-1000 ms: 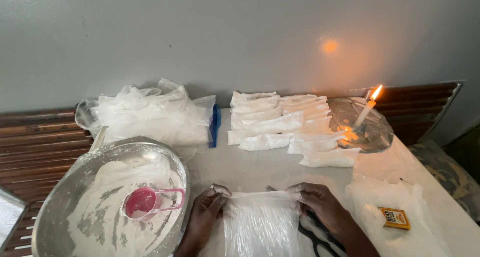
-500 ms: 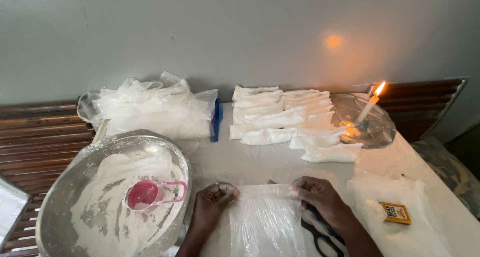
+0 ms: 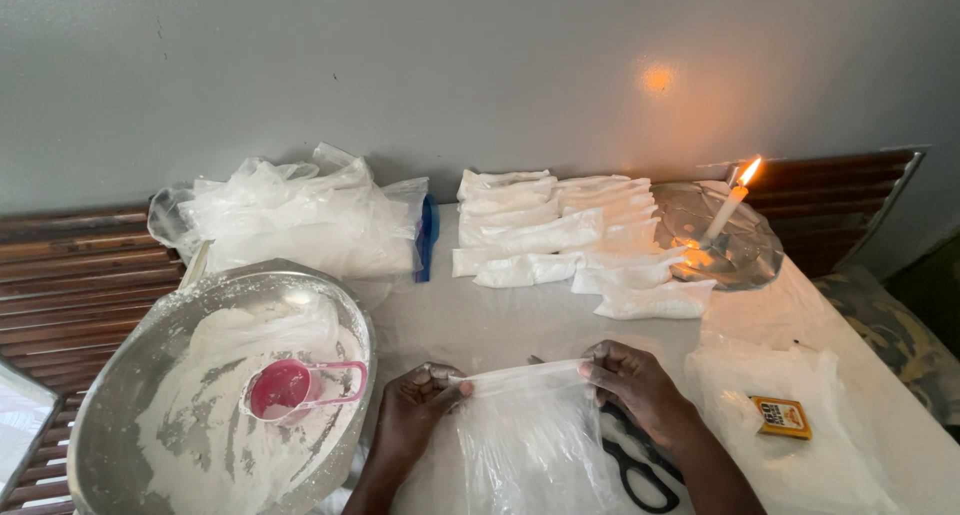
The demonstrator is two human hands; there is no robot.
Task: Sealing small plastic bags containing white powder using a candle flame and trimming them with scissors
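Since a second ago, both hands are sitting slightly higher on the table and closer to the bowl, while the bag's mouth is staying stretched between them. The left hand is pinching the left corner of the clear plastic bag, and the right hand is pinching its right corner, fingers pressed together on the film. The bag is lying flat on the white table, near edge, centre. That suggests the mouth is being held taut rather than opened yet.

Black scissors are lying partly under the right wrist. To the left, a metal bowl of white powder is holding a pink measuring cup. Farther away, filled white packets and loose bags are stacked, with a lit candle burning far right and a small orange box resting near right.
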